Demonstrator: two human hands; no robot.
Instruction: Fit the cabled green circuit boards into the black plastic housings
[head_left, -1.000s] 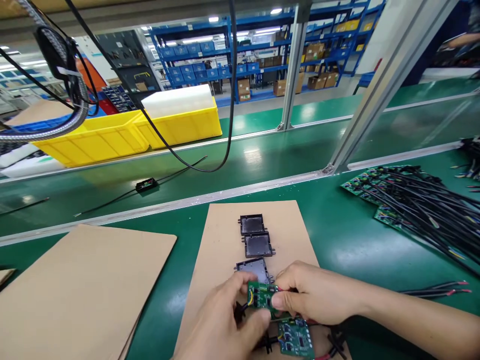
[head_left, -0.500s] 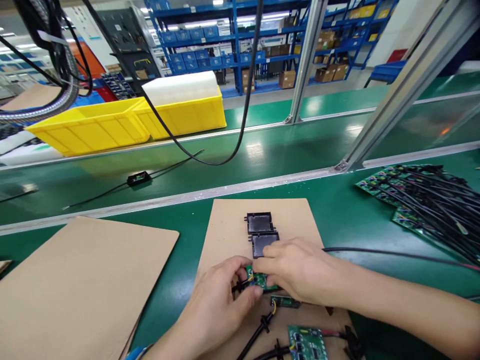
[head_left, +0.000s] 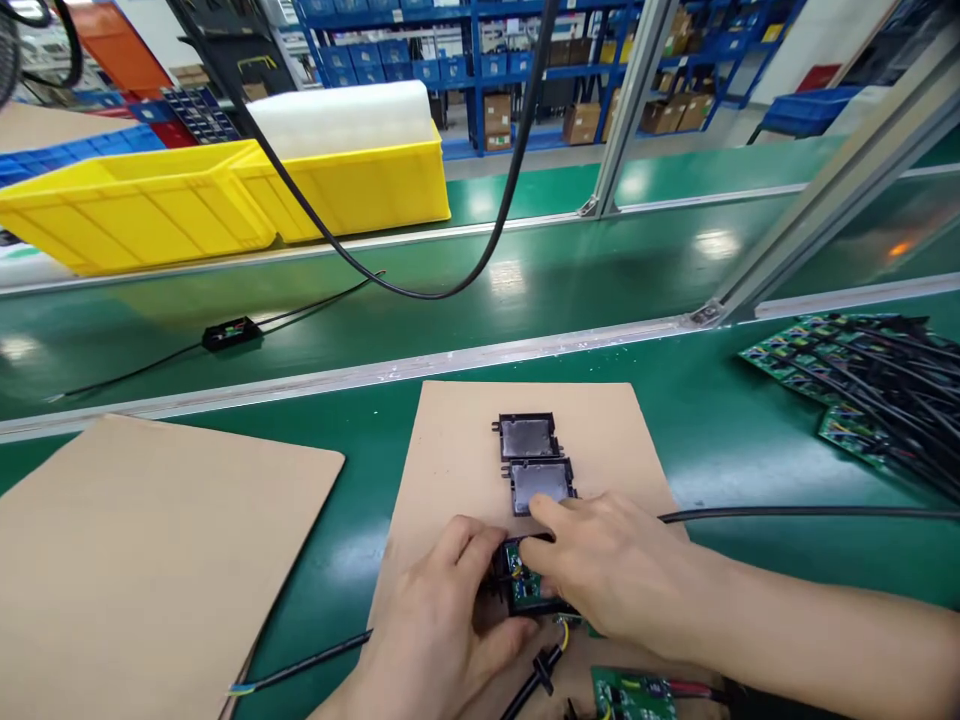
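On the cardboard sheet [head_left: 465,440], green circuit board [head_left: 527,590] between left hand [head_left: 442,630], right hand [head_left: 607,575]

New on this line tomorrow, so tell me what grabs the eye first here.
Both hands meet low in the middle: the left hand and right hand press a small green circuit board into a black case on a cardboard sheet. Just beyond them lie two empty black cases in a row. Far left, bright yellow bins stand behind the green belt.
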